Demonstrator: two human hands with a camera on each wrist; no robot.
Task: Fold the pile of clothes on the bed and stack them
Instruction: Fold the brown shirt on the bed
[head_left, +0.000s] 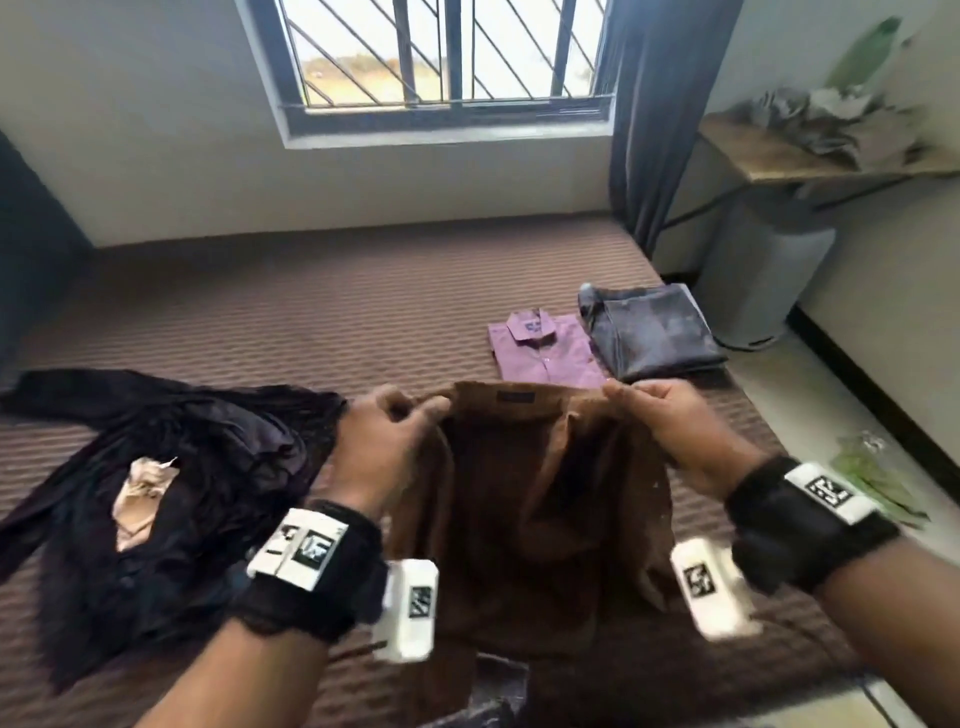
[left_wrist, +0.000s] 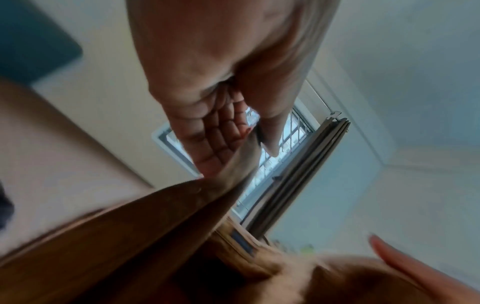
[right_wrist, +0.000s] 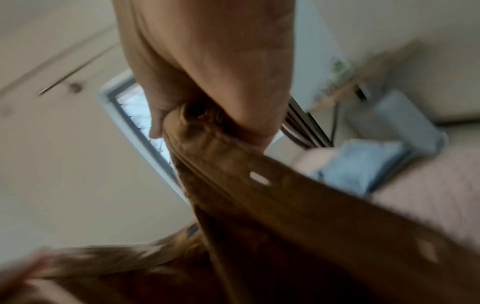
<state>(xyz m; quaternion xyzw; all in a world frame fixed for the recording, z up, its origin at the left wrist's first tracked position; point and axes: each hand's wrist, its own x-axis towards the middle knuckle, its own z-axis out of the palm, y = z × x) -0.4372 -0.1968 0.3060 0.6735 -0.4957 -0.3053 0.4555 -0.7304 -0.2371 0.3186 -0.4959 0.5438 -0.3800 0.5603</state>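
At centre frame of the head view I have the brown shirt (head_left: 524, 499) lifted by its shoulders. My left hand (head_left: 387, 441) pinches the left shoulder seam; the left wrist view shows the cloth caught between thumb and fingers (left_wrist: 221, 135). My right hand (head_left: 670, 431) does the same on the right side, and the right wrist view shows a bunch of fabric gripped in the fist. So both grips are closed on the shirt, collar edge uppermost, the body hanging down toward the bottom of the frame over the bed (head_left: 311, 291). Whether the hem touches the bed I cannot tell.

Outward from there: a folded purple shirt (head_left: 543, 348) lies right of centre, with a folded grey garment (head_left: 654, 332) just beside it on the right, their edges touching or overlapping slightly. The dark pile (head_left: 171, 478) of unfolded clothes sits at left, something pale showing among it.

I judge I'm at the start of folding this third piece, two done and the pile waiting. Next I'd lay it flat on the bed in front, then bring sleeves and sides inward. That calls for keeping the shoulders level and taut so the cloth lands smooth, clear of the pile.
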